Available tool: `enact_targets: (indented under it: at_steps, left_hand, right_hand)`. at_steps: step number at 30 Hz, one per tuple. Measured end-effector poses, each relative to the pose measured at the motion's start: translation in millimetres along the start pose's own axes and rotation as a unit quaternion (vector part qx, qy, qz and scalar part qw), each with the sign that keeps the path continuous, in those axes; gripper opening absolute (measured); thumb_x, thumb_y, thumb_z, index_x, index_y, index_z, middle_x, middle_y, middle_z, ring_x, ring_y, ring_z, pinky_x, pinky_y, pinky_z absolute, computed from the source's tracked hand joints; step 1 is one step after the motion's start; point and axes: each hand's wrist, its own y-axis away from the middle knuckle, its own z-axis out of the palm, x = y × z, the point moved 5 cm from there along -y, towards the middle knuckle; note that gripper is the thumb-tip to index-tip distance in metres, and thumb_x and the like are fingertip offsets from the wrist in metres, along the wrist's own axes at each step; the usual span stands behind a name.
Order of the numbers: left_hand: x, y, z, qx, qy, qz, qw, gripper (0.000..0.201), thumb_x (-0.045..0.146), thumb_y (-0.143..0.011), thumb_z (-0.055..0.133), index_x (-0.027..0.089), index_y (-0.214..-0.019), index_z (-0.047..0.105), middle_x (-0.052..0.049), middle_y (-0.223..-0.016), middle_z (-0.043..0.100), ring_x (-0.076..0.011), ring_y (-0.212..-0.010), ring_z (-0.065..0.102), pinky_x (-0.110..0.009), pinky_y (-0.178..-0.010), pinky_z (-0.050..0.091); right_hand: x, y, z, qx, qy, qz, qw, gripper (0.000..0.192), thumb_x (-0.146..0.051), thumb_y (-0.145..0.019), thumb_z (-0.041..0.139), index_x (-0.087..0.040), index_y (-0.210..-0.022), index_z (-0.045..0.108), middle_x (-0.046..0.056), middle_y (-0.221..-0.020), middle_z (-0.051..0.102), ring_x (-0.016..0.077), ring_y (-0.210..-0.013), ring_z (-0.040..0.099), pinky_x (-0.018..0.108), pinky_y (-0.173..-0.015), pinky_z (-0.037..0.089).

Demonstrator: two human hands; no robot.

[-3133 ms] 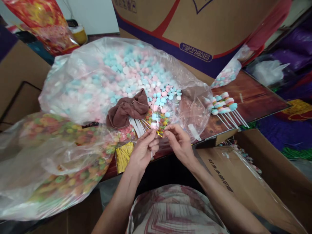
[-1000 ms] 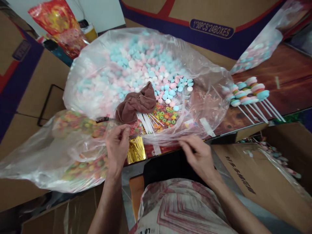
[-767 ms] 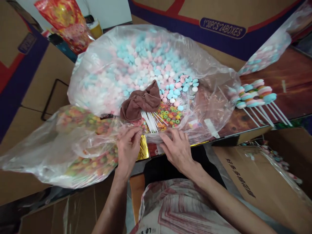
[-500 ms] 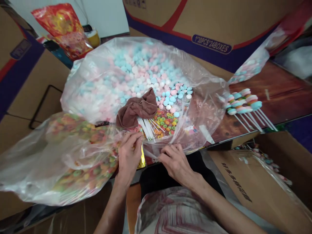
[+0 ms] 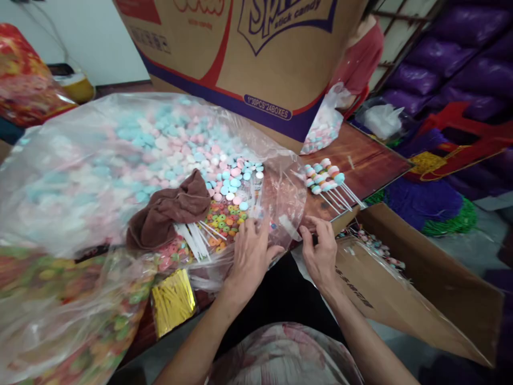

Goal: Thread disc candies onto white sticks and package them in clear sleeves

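My left hand (image 5: 251, 255) rests palm down on the front edge of the clear plastic bag (image 5: 280, 187), its fingers spread and nothing seen in them. Beside the bag's right front corner hovers my right hand (image 5: 321, 248), fingers loosely bent and apart. Pink, white and blue candies (image 5: 228, 182) spill from the bag's mouth. Small colourful candy rings (image 5: 226, 219) lie just beyond my left hand. White sticks (image 5: 194, 240) poke out beside a brown cloth (image 5: 172, 211). Finished candy sticks (image 5: 325, 175) lie grouped past my right hand.
A tall carton (image 5: 224, 59) stands behind the bag. At right, below the table edge, an open cardboard box (image 5: 433, 278) holds more candy sticks. A gold packet (image 5: 174, 302) sits at the front left, near a bag of rings (image 5: 72, 310). A person in a red top (image 5: 363, 53) is beyond.
My view has swung right. Both hands have moved right along the table's front edge, the left leaving the sticks' ends, the right reaching the bag's corner. The left fingers have spread.
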Motion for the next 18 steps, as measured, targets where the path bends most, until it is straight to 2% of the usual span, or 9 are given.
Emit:
enact_targets:
  at_steps: [3, 5, 6, 8, 11, 12, 14, 16, 18]
  left_hand:
    - [11, -10, 16.3, -0.04, -0.026, 0.015, 0.999, 0.032, 0.025, -0.085, 0.071, 0.021, -0.116, 0.065, -0.01, -0.104, 0.062, -0.0288, -0.099, 0.06, -0.04, -0.084, 0.049]
    - [8, -13, 18.9, -0.047, 0.017, 0.009, 0.999, 0.013, 0.016, -0.09, 0.059, 0.021, -0.098, 0.068, -0.008, -0.093, 0.064, -0.0239, -0.086, 0.061, -0.035, -0.076, 0.047]
    - [4, -14, 16.5, -0.034, 0.059, -0.002, 0.998, 0.014, 0.014, -0.091, 0.055, 0.022, -0.091, 0.067, -0.006, -0.087, 0.063, -0.0215, -0.08, 0.061, -0.032, -0.073, 0.045]
    - [-10, -17, 2.2, 0.036, 0.157, -0.044, 0.986, 0.014, 0.017, -0.092, 0.053, 0.022, -0.085, 0.064, -0.002, -0.079, 0.062, -0.0177, -0.073, 0.059, -0.029, -0.069, 0.043]
    - [-42, -17, -36.5, 0.211, 0.244, -0.132, 0.937, 0.013, 0.023, -0.09, 0.055, 0.022, -0.102, 0.061, 0.003, -0.075, 0.058, -0.0143, -0.067, 0.055, -0.026, -0.066, 0.042]
    - [-53, -17, -50.1, 0.255, 0.237, -0.157, 0.924, 0.02, 0.022, -0.09, 0.055, 0.022, -0.109, 0.058, 0.004, -0.075, 0.056, -0.0141, -0.067, 0.054, -0.026, -0.068, 0.042]
    - [-71, -17, -75.4, 0.312, 0.149, -0.179, 0.921, 0.026, 0.018, -0.086, 0.056, 0.021, -0.112, 0.057, 0.004, -0.073, 0.052, -0.0152, -0.067, 0.052, -0.028, -0.07, 0.041]
    - [-87, -16, -92.1, 0.328, 0.036, -0.2, 0.923, 0.033, 0.012, -0.082, 0.054, 0.02, -0.114, 0.057, 0.0, -0.08, 0.052, -0.0194, -0.075, 0.053, -0.032, -0.073, 0.042]
    - [-103, -16, -97.3, 0.307, -0.045, -0.228, 0.923, 0.034, 0.009, -0.08, 0.051, 0.02, -0.111, 0.06, -0.006, -0.092, 0.052, -0.0232, -0.082, 0.053, -0.035, -0.074, 0.042]
  right_hand:
    - [19, -3, -2, 0.011, 0.036, 0.014, 0.999, 0.022, -0.025, -0.097, 0.048, -0.02, -0.112, 0.063, 0.011, -0.104, 0.065, 0.0265, -0.093, 0.061, 0.044, -0.085, 0.047]
    - [22, -2, -1, 0.003, 0.062, 0.014, 0.998, 0.02, -0.024, -0.097, 0.049, -0.02, -0.11, 0.063, 0.01, -0.102, 0.067, 0.0268, -0.093, 0.06, 0.043, -0.084, 0.045]
    - [21, -1, 0, -0.003, 0.075, 0.012, 0.997, 0.019, -0.023, -0.097, 0.049, -0.02, -0.108, 0.064, 0.01, -0.102, 0.068, 0.0269, -0.093, 0.06, 0.043, -0.084, 0.043]
    - [13, -1, 5, -0.019, 0.097, -0.002, 0.995, 0.017, -0.023, -0.098, 0.051, -0.02, -0.106, 0.066, 0.01, -0.103, 0.069, 0.0271, -0.095, 0.059, 0.041, -0.083, 0.04]
    - [-9, -5, 22, -0.061, 0.119, -0.048, 0.99, 0.014, -0.026, -0.097, 0.058, -0.021, -0.106, 0.068, 0.009, -0.104, 0.069, 0.0274, -0.096, 0.057, 0.04, -0.081, 0.036]
    - [-18, -7, 31, -0.079, 0.127, -0.065, 0.987, 0.016, -0.029, -0.095, 0.062, -0.021, -0.108, 0.068, 0.01, -0.105, 0.069, 0.0278, -0.096, 0.056, 0.04, -0.08, 0.035]
    - [-31, -11, 48, -0.113, 0.148, -0.084, 0.979, 0.025, -0.035, -0.091, 0.069, -0.02, -0.111, 0.068, 0.011, -0.106, 0.068, 0.0288, -0.095, 0.054, 0.039, -0.078, 0.033]
    - [-38, -15, 63, -0.136, 0.166, -0.083, 0.973, 0.021, -0.034, -0.09, 0.072, -0.019, -0.104, 0.068, 0.011, -0.101, 0.068, 0.0286, -0.093, 0.054, 0.039, -0.077, 0.032]
    - [-39, -16, 70, -0.145, 0.174, -0.073, 0.971, 0.008, -0.026, -0.092, 0.068, -0.019, -0.093, 0.067, 0.009, -0.092, 0.068, 0.0268, -0.089, 0.055, 0.038, -0.077, 0.031]
